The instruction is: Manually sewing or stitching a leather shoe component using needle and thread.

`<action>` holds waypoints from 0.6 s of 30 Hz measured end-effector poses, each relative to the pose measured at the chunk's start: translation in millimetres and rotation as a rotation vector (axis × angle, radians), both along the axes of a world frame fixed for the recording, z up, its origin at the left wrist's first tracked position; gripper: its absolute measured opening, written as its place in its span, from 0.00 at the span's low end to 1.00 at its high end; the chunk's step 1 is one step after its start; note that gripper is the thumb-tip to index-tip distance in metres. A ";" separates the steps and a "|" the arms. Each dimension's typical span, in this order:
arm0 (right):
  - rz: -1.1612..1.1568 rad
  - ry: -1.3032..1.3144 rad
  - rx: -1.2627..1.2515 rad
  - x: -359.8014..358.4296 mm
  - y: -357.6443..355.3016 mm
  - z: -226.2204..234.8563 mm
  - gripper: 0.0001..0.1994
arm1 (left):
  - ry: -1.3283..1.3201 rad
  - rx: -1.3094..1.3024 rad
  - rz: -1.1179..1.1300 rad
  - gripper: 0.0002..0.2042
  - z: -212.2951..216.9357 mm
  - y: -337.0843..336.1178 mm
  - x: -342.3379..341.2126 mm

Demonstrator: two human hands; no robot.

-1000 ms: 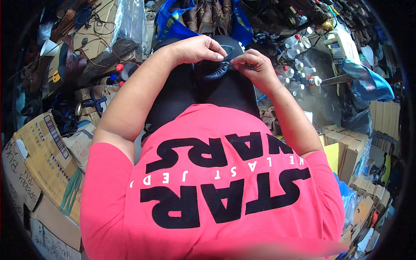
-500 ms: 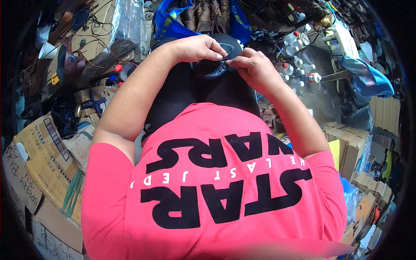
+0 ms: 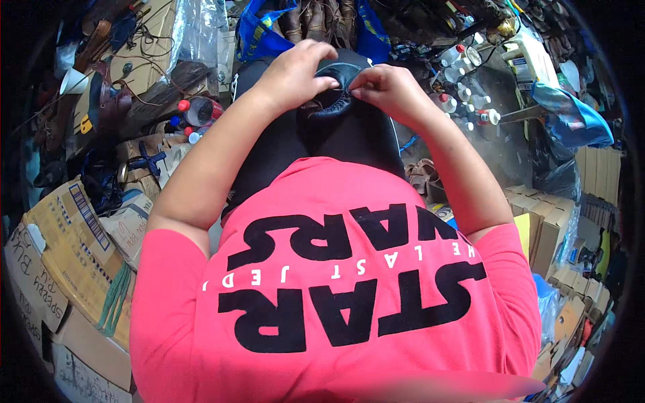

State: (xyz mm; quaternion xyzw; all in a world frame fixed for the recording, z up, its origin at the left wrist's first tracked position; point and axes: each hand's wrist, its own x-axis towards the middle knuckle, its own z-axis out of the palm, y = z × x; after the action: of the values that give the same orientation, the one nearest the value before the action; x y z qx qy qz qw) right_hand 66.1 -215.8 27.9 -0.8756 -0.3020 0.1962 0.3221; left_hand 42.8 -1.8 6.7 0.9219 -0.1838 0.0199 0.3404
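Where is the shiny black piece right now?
The shiny black piece is at the head view's upper centre, between the left hand and right hand, below the blue bag.

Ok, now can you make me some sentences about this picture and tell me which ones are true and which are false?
1. The left hand and right hand are both at a shiny dark piece. True.
2. The person's shirt is green. False: the shirt is pinkish red with black and white print.
3. A blue bag with brown things in it is beyond the hands. True.
4. Both hands wear thick gloves. False: both hands are bare.
5. Bottles are on the person's right. True.
6. There are no boxes on the person's left. False: cardboard boxes are there.
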 end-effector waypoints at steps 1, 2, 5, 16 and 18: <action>-0.133 0.327 0.110 1.0 -4.0 -1.5 0.09 | -0.102 -0.021 0.046 0.17 1.3 4.9 -10.6; -0.222 0.431 0.247 2.1 -10.2 -5.9 0.14 | -0.098 -0.018 0.045 0.17 6.1 12.7 -19.6; -0.181 0.525 0.399 12.8 -33.6 -16.7 0.14 | 0.481 0.000 -0.033 0.14 22.5 42.5 -36.0; -0.865 0.768 1.413 3.3 0.9 -33.8 0.16 | 0.557 -1.733 -0.007 0.18 6.8 18.6 -13.2; -0.696 0.985 1.540 -6.4 -4.3 -30.6 0.18 | 0.618 -1.843 0.025 0.17 12.2 15.6 -12.6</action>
State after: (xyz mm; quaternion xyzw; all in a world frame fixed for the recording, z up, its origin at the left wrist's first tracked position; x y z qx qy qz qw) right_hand 59.8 -220.2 -2.8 -0.2862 0.0962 0.1830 0.9356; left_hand 30.2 13.8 18.9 0.2601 0.0110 -0.0832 0.9619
